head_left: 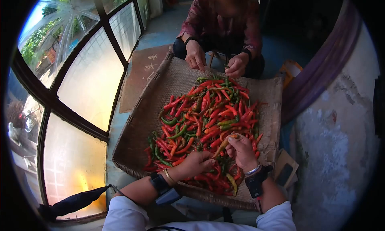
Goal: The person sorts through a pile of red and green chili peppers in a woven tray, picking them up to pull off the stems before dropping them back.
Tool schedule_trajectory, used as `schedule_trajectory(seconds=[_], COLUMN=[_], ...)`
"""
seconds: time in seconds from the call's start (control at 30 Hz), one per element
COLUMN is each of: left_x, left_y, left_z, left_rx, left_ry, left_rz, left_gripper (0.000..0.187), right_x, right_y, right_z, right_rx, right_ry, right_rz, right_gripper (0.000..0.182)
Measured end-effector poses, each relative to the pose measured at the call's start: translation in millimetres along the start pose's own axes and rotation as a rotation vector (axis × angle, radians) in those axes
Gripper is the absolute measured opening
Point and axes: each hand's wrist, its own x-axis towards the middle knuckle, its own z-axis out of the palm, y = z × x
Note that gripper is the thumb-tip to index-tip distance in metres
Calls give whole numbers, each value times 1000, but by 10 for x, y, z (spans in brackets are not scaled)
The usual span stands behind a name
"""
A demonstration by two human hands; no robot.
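Note:
My right hand point(242, 154) is closed in a pinch on a yellowish-orange chili pepper point(221, 146), which slants down to the left over the heap. At the pepper's lower end are the closed fingers of my left hand point(195, 166); the fingertips are partly hidden. Beneath both hands, red and green chili peppers point(208, 110) lie piled in a large, shallow woven basket point(150, 106). A yellow-green chili point(232, 184) rests near the basket's front edge, below my right hand.
Across the basket sits a person in a patterned shirt point(236, 26), both hands over its far edge, one holding something small and green. Framed window panes point(92, 78) stand on the left. Purple cloth point(325, 66) hangs by the wall on the right. Cardboard point(285, 160) lies beside the basket.

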Motion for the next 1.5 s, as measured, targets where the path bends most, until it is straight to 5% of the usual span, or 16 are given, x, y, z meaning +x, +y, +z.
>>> schedule_trajectory(seconds=[0.1, 0.17, 0.27, 0.47, 0.6, 0.77, 0.9, 0.97, 1.03, 1.1, 1.17, 1.27, 1.3, 1.5], left_x=[-3, 5, 49, 160, 117, 140, 87, 52, 51, 49, 45, 10, 1, -8], left_y=[-50, -82, -150, -417, -208, -110, -131, -82, -19, 10, 26, 52, 87, 95], left_z=[-77, -143, -165, -164, -192, -218, -293, -299, -275, -276, -296, -304, -305, -289], left_rx=[210, 893, 979, 1381, 1341, 1355, 1368, 1281, 1131, 982, 781, 590, 471, 241], left_ry=[-15, 59, 120, -44, -55, -272, -204, 82, 77, 72, 64, 125, 85, 63], left_rz=[90, 336, 488, 325, 343, 52, 125, 541, 472, 399, 479, 491, 333, 277], left_gripper=[19, 19, 21, 34, 21, 15, 17, 17, 17, 17, 19, 23, 25, 33], right_x=[83, 171, 199, 76, 7, -50, -66, -85, -104, -110, -108, -108, -126, -213], right_y=[-154, -138, -40, 17, 52, 149, 243, 305, 314, 358, 364, 385, 361, 189], right_z=[-146, -195, -288, -83, 20, 64, 166, 195, 213, 247, 253, 249, 274, 429], right_rx=[233, 426, 425, 262, 145, 16, -297, -647, -772, -989, -950, -589, -511, -298], right_ry=[119, 304, 332, 94, 11, -66, -139, -177, -227, -215, -260, -265, -254, -361], right_rz=[-155, -293, -173, -3, 32, 123, 113, -4, -51, -408, -390, -76, 8, 181], right_gripper=[20, 25, 29, 19, 20, 19, 21, 22, 24, 26, 27, 31, 33, 53])
